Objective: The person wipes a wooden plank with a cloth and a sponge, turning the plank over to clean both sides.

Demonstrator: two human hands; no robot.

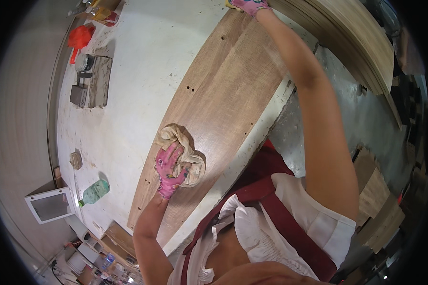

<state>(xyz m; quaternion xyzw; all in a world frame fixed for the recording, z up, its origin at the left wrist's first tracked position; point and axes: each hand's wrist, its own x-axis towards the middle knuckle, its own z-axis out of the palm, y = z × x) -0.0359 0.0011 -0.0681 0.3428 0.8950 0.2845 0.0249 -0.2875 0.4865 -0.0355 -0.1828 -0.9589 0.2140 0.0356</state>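
A long wood-grain board (214, 102) with several small drilled holes lies slantwise on the white worktable. My left hand (169, 164), in a pink patterned glove, presses a crumpled beige rag (193, 164) onto the board's nearer half, fingers bent over the cloth. Stretched far forward, my right hand (248, 4) wears a matching pink glove and rests at the board's far end. The upper frame edge cuts it off. Something yellow shows at its fingers; whether it holds this or the glove is coloured there, I cannot make out.
Stacked boards (337, 38) stand at the far right. Along the table's left side are a green plastic bottle (95, 191), a tape roll (75, 160), a worn block (100, 81) and a red-orange object (81, 36). A white-framed panel (50, 205) stands beyond the left edge.
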